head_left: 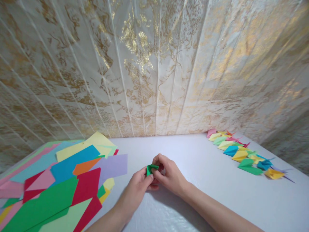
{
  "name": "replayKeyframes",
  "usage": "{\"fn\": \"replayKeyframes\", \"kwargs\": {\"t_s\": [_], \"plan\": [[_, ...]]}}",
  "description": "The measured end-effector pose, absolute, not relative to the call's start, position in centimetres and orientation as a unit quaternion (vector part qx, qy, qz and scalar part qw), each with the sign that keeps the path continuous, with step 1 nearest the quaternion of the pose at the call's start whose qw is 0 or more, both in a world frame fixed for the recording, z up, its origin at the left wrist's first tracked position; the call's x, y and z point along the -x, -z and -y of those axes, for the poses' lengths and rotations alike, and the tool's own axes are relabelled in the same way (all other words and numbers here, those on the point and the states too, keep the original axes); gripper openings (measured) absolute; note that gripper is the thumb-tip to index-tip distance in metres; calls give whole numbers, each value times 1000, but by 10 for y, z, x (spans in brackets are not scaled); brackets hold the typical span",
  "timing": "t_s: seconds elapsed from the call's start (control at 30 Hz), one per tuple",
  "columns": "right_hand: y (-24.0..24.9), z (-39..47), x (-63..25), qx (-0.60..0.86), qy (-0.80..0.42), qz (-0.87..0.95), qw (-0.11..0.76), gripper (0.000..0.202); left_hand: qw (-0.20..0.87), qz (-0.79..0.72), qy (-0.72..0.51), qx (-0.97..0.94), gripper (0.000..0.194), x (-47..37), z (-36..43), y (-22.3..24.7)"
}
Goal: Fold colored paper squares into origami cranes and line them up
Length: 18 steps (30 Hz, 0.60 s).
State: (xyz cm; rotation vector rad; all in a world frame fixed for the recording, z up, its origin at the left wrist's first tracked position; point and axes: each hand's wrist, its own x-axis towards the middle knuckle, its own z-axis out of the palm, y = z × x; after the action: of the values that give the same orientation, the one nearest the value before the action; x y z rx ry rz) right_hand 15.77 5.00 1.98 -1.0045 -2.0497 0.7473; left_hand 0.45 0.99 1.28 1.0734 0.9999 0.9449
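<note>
The likeliest trouble, as I judge it, lies in the small folded green paper (151, 169), held between both hands about midway between the left and right edges of the white worktop (212, 203): at so small a size, a little slip of either thumb could pull a crease off its line, and the two hands drawing against each other could tear a corner or crush a layer; damp or hard-pressing fingertips would be the cause. A second risk sits toward the worktop's left edge, where loose coloured sheets lie overlapping; the lavender sheet (117, 165) and red sheet (87, 186) come nearest the left forearm, so a careless elbow could slide them. The folded paper pieces (248, 166) ranged along the right edge, from the far right corner toward the near side, stand well apart from the right arm and look safer. As for pose, the left hand (138, 183) comes in from the near left, thumb clamped on the paper's near side, its other fingers mostly hidden beneath; the right hand (170, 172) comes in from the near right, wrist bent inward, index finger curled and thumb pressed to the paper's right end in a pinch; whether either hand rests on the worktop I cannot tell
</note>
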Motion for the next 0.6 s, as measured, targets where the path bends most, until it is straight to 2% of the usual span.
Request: {"fn": "replayKeyframes", "kwargs": {"t_s": [0.1,0.17,0.3,0.4,0.6], "plan": [[-21,-48,-159,380,-200,844,321,19,625,-451,-403,-493,36,-8,-6,-17],[-22,-49,-161,358,-195,859,310,19,623,-451,-402,-497,34,-8,-6,-18],[-25,-52,-163,313,-332,822,340,27,638,-448,-392,-489,34,-6,-9,-16],[-27,-54,-164,317,-433,763,360,23,645,-447,-382,-488,37,-3,-13,-15],[-27,-58,-164,322,-535,697,353,24,629,-452,-345,-531,48,1,-19,-13]]}}
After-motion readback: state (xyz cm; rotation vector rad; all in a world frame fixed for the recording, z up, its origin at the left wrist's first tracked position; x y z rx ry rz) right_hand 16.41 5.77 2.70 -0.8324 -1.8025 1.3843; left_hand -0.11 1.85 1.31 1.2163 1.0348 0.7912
